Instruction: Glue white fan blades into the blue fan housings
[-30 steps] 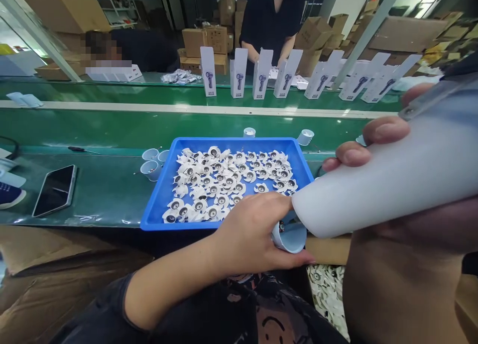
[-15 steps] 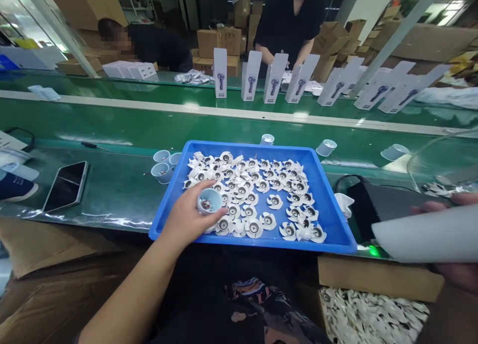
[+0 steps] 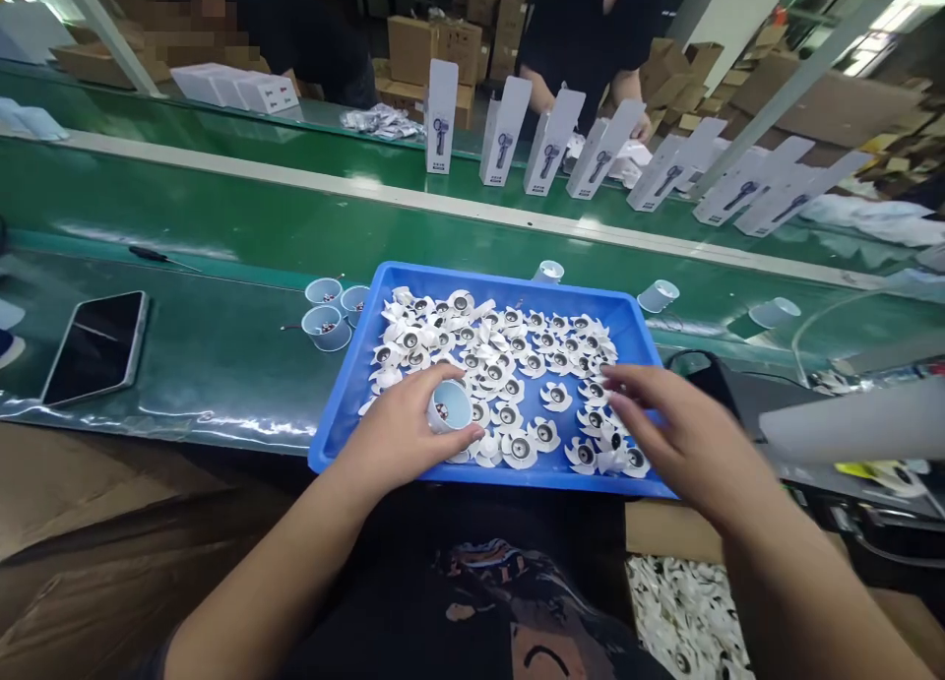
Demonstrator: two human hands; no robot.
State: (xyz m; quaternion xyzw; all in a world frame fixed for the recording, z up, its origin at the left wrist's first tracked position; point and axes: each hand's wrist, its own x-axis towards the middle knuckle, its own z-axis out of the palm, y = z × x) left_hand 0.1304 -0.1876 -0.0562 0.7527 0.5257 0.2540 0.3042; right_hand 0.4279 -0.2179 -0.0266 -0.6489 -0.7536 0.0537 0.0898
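My left hand (image 3: 403, 429) is wrapped round a light blue cup (image 3: 462, 404), tipped so that small dark and reddish parts show inside. It is above the left front of a blue tray (image 3: 509, 279) filled with white fan impellers (image 3: 520, 450). Over the tray's right side, my right hand (image 3: 671, 424) has thumb and forefinger a little apart, close to some impellers, with nothing visible between them. Several similar cups (image 3: 326, 328) with small parts stand at the tray's left.
A phone (image 3: 95, 345) and a screwdriver (image 3: 158, 257) lie at the left. Open printed boxes (image 3: 441, 119) stand beyond the green bench. A blurred white cylinder (image 3: 856, 422) juts in from the right. Below, a carton (image 3: 671, 532) holds more impellers. Two people are across the bench.
My right hand has come in from beside the white cylinder at the far right to over the tray. My left hand keeps the cup, now slightly further right in the view.
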